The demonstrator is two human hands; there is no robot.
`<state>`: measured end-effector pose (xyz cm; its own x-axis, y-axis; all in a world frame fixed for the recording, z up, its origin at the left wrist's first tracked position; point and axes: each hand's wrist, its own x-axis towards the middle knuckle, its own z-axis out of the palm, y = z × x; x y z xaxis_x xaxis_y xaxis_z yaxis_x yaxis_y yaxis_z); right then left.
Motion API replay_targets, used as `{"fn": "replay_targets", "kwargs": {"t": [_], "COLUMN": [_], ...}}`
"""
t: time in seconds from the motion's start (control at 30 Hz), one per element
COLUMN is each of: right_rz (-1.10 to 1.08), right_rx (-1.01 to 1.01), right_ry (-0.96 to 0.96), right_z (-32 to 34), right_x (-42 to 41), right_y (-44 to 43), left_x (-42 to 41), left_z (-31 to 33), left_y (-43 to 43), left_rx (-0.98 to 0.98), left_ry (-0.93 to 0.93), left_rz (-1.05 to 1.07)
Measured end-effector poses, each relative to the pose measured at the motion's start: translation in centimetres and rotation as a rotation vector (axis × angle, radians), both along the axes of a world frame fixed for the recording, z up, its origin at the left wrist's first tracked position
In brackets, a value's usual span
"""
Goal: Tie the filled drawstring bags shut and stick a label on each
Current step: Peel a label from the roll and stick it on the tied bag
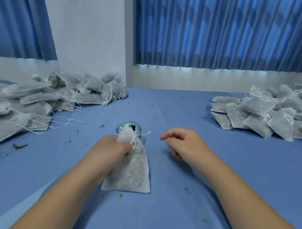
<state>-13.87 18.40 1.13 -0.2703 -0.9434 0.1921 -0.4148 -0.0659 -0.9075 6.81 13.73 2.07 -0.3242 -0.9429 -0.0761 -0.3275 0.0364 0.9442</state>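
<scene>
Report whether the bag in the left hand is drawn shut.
Drawn shut: the bag is bunched at its neck in the left hand, strings loose. Knot: cannot tell.

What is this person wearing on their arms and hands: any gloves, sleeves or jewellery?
Nothing that shows. The left hand and right hand have no gloves. The left forearm and right forearm are uncovered down to the picture's bottom edge, so no sleeve appears. No watch or bracelet sits on either wrist, and no ring shows on the visible fingers.

Cool dim daylight glowing through blue curtains [224,31], bright strip beneath them, soft shadows on the desk [170,222], wide-angle bending at edges, slight overall softness
</scene>
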Motion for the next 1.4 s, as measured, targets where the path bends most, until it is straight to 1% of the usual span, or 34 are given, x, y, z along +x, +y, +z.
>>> {"fn": "replay_targets", "kwargs": {"t": [0.13,0.3,0.47,0.53,0.63,0.77,0.83,0.93,1.03,1.1,1.17,1.27,1.4], "right_rz": [0.046,0.164,0.161,0.126,0.066,-0.023,-0.039,-0.028,0.021,0.106,0.172,0.167,0.151], "right_rx": [-0.052,-0.014,0.053,0.055,0.026,-0.003,-0.001,0.003,-0.08,-0.115,-0.097,-0.056,-0.033], "right_ry": [0.155,0.403,0.626,0.647,0.568,0.531,0.516,0.532,0.529,0.506,0.559,0.657,0.613], "right_z": [0.4,0.2,0.1,0.1,-0.4,-0.8,-0.9,-0.6,-0.1,0.0,-0.2,-0.4,-0.5], "right_x": [2.6,5.4,6.5,6.1,5.2,4.3,3.7,3.5,5.0,6.5,7.9,8.7,8.6], "right_y": [-2.5,-4.7,-6.5,-7.0,-7.7,-8.0,-8.0,-7.5,-6.5,-5.9,-5.5,-5.4,-5.1], "left_x": [2.3,3.9,5.0,5.3,5.7,5.8,5.5,5.3,5.5,5.6,5.6,5.6,5.6], "left_z": [-0.5,-0.3,-0.4,-0.4,-0.2,-0.2,-0.6,-1.5,-2.0,-2.0,-2.1,-2.2,-2.3], "left_y": [-0.6,-1.5,-2.6,-3.0,-3.8,-4.5,-4.6,-4.7,-4.7,-4.5,-4.3,-4.1,-4.0], "left_rx": [-0.124,-0.235,-0.383,-0.416,-0.457,-0.559,-0.575,-0.564,-0.537,-0.546,-0.567,-0.588,-0.614], "left_ry": [-0.133,-0.377,-0.538,-0.555,-0.571,-0.715,-0.715,-0.618,-0.526,-0.511,-0.497,-0.486,-0.479], "left_rz": [0.121,0.129,0.137,0.144,0.161,0.096,0.086,0.132,0.178,0.181,0.184,0.185,0.185]}}
